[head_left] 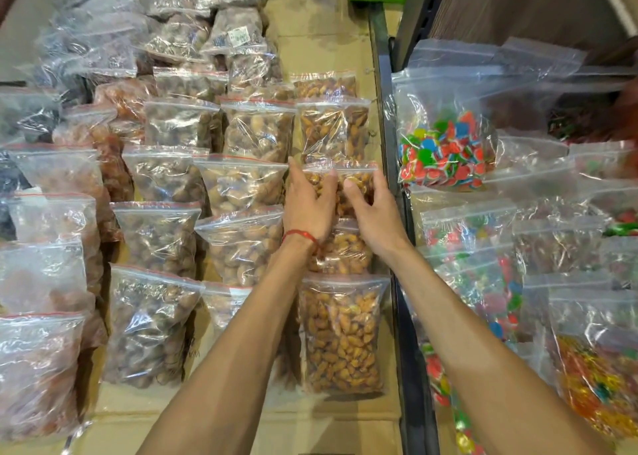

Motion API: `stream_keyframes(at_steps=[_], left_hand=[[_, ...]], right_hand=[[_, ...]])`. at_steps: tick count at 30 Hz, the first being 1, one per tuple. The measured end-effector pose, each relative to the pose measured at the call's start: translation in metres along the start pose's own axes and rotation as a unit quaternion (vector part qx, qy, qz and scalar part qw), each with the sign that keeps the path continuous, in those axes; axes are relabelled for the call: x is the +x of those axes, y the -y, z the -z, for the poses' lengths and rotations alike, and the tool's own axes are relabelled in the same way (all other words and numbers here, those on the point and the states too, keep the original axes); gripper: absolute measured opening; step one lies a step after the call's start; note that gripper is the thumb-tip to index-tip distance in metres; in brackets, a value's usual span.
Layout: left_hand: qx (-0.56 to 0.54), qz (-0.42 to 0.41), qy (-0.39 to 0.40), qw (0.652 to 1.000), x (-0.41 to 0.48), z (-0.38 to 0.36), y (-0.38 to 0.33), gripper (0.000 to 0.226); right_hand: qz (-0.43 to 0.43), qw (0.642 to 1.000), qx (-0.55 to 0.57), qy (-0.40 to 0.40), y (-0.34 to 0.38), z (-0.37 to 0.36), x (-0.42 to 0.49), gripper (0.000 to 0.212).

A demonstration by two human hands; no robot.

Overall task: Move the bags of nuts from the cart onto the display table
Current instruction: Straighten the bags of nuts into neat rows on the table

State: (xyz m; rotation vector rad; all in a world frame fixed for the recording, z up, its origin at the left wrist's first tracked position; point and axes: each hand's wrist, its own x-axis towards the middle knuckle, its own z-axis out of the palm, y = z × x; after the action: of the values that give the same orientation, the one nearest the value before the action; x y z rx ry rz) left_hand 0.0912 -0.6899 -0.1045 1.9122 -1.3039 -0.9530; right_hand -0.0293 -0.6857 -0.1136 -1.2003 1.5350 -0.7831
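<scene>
Head view, near to far. Right-hand column of tabletop (310, 423): nearest bag (341, 337) of orange-brown nuts, lying flat, sealed. Just beyond, second bag (343, 252), partly hidden under the left wrist. Next up, current bag (357, 183), already down in the column and overlapping its neighbours front and back. Left hand (307, 209) flat on its front, fingers near straight, pressing rather than gripping. Right hand (371, 213) holding its right edge, thumb on the front, fingers wrapped round the side. Looks like seating it into the row, so placement of this one nearly done, release not yet. Behind it, far bag (331, 130) and last bag (324, 85) of the same nuts, then bare cardboard. Columns to the left packed with other bagged goods. Candy bags (445, 150) on a separate dark-framed unit to the right. Cart not identifiable, so remaining count unknown. Judging by the layout: five bags down, room left at the far end.
</scene>
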Motion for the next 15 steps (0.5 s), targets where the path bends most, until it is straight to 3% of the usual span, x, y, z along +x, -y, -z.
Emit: stream_keyframes(at_steps=[4, 9, 15], left_hand=[[-0.001, -0.015, -0.020, 1.000, 0.002, -0.008, 0.003, 0.076], [-0.047, -0.015, -0.026, 0.998, 0.002, -0.006, 0.009, 0.068], [-0.046, 0.005, 0.001, 0.999, -0.003, -0.003, 0.004, 0.071]], right_hand=[[0.020, 0.999, 0.000, -0.035, -0.008, 0.000, 0.001, 0.072], [0.026, 0.998, -0.064, -0.007, -0.011, -0.005, 0.005, 0.093], [-0.001, 0.999, -0.033, 0.011, -0.022, -0.002, 0.015, 0.110]])
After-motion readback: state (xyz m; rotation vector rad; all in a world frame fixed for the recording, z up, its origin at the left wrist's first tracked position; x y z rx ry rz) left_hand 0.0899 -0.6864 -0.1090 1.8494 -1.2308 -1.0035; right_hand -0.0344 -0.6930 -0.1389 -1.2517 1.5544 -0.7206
